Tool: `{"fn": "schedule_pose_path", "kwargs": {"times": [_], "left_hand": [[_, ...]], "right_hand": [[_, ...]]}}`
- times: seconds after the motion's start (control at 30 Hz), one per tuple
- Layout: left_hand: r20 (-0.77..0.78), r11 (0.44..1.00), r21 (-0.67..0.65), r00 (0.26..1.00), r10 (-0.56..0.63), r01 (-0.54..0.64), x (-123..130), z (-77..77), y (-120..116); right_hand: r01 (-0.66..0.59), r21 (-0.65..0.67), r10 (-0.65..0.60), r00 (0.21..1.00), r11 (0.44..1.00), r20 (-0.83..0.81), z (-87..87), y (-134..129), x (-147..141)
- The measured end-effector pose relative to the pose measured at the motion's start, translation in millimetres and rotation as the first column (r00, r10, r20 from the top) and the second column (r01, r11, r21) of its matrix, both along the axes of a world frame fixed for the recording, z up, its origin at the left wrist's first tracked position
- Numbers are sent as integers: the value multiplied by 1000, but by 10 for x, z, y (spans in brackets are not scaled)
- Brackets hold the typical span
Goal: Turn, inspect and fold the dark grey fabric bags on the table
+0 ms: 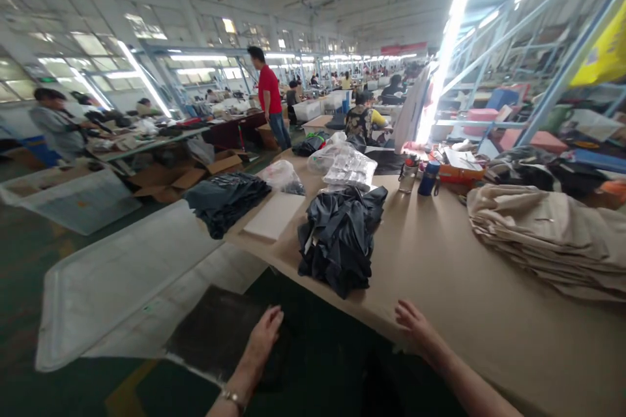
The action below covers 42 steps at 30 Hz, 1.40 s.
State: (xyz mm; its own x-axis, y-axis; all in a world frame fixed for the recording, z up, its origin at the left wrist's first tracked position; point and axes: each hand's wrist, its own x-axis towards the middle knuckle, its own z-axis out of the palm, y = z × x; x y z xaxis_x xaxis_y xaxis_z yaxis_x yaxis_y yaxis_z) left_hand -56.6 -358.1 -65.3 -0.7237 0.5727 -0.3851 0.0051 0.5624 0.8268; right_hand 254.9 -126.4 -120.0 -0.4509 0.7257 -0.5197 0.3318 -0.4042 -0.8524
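My left hand (265, 331) hangs off the table's front edge, its fingers loosely bent and nothing visible in them. Below and behind it, a flat dark sheet (210, 326) lies partly across a large white plastic bin; my forearm covers some of it. My right hand (413, 322) is at the edge of the brown-covered table (420, 254), fingers stretched out and holding nothing. Between and beyond both hands, a rumpled pile of black fabric pieces (340, 234) rests on the table near its edge. I cannot tell whether my right fingertips touch the table.
A white board (274, 215) and a dark fabric stack (227, 199) lie to the left. Clear plastic bags (349, 166) are behind the black pile. Bottles (429, 177) and beige fabric (542, 228) stand right. The white bin (122, 273) flanks the table; a person in red (268, 91) stands beyond.
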Motion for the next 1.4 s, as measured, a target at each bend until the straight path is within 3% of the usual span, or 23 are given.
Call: {"fn": "schedule_pose_path", "kwargs": {"times": [0.03, 0.1, 0.2, 0.3, 0.37, 0.5, 0.57, 0.6, 0.67, 0.7, 0.73, 0.83, 0.87, 0.93, 1.0, 1.03, 1.07, 1.1, 1.17, 1.23, 1.3, 1.33, 1.4], "left_hand": [[-24, 995, 96, 999, -23, 25, -176, 85, 344], [-164, 989, 131, 986, -42, 64, -486, 254, 1005], [-360, 989, -6, 923, -139, 147, -816, 395, 1790], [-394, 973, -138, 892, -224, 183, -1001, 339, 2254], [-378, 949, -223, 877, -296, 224, -1047, 251, 2407], [-342, 873, -321, 815, -468, 366, -1019, 221, 2485], [-351, 833, -322, 760, -547, 450, -1015, 346, 2482], [-360, 810, -318, 728, -583, 492, -1030, 440, 2484], [-396, 761, -315, 650, -649, 567, -1105, 665, 2500], [-422, 734, -326, 603, -677, 596, -1166, 783, 2513], [-449, 708, -343, 554, -701, 618, -1239, 897, 2528], [-488, 626, -398, 422, -764, 671, -1515, 1189, 2570], [-482, 585, -407, 379, -790, 701, -1614, 1272, 2580], [-465, 496, -401, 295, -835, 771, -1800, 1431, 2597], [-458, 409, -397, 208, -864, 822, -1953, 1603, 2621], [-467, 373, -408, 160, -869, 833, -2013, 1698, 2639], [-485, 342, -430, 106, -868, 836, -2060, 1798, 2663], [-507, 313, -460, 43, -861, 831, -2096, 1902, 2693], [-554, 267, -516, -79, -829, 814, -2139, 2112, 2765], [-586, 238, -548, -165, -793, 802, -2156, 2308, 2840], [-630, 226, -555, -228, -742, 801, -2159, 2470, 2897], [-679, 249, -540, -241, -694, 804, -2154, 2532, 2912], [-833, 389, -426, -186, -521, 817, -2120, 2608, 2910]], "right_hand": [[9, 26, -9, 1000, 1000, -15, 50, 226, -196], [16, 103, -13, 1000, 995, -21, 142, 652, -607], [25, 245, -18, 999, 969, -28, 246, 1091, -1192], [-84, 440, 131, 988, 894, -78, 362, 1216, -1639], [-219, 632, 326, 944, 743, -56, 492, 1200, -1873], [-417, 859, 617, 770, 299, 159, 856, 1214, -2384], [-472, 878, 648, 693, 77, 315, 1042, 1295, -2684], [-491, 871, 639, 668, -7, 382, 1126, 1356, -2827], [-545, 834, 619, 627, -84, 473, 1254, 1512, -3059], [-577, 815, 623, 619, -52, 478, 1295, 1607, -3134], [-603, 797, 632, 626, 22, 456, 1318, 1714, -3176], [-601, 733, 601, 726, 319, 334, 1328, 2099, -3113], [-582, 714, 570, 761, 388, 310, 1334, 2241, -3044], [-483, 698, 434, 861, 529, 266, 1400, 2504, -2887], [-267, 703, 161, 963, 660, 214, 1562, 2663, -2764], [-145, 736, 2, 981, 661, 192, 1679, 2672, -2734], [-65, 790, -115, 979, 610, 170, 1814, 2625, -2729], [-61, 844, -139, 978, 532, 158, 1960, 2520, -2750], [-252, 893, 100, 968, 372, 232, 2256, 2183, -2855], [-545, 808, 464, 788, 223, 404, 2495, 1796, -2996], [-737, 666, 574, 596, 114, 561, 2631, 1516, -3100], [-783, 613, 535, 563, 103, 630, 2660, 1448, -3119], [-778, 605, 376, 618, 167, 691, 2665, 1464, -3077]]}}
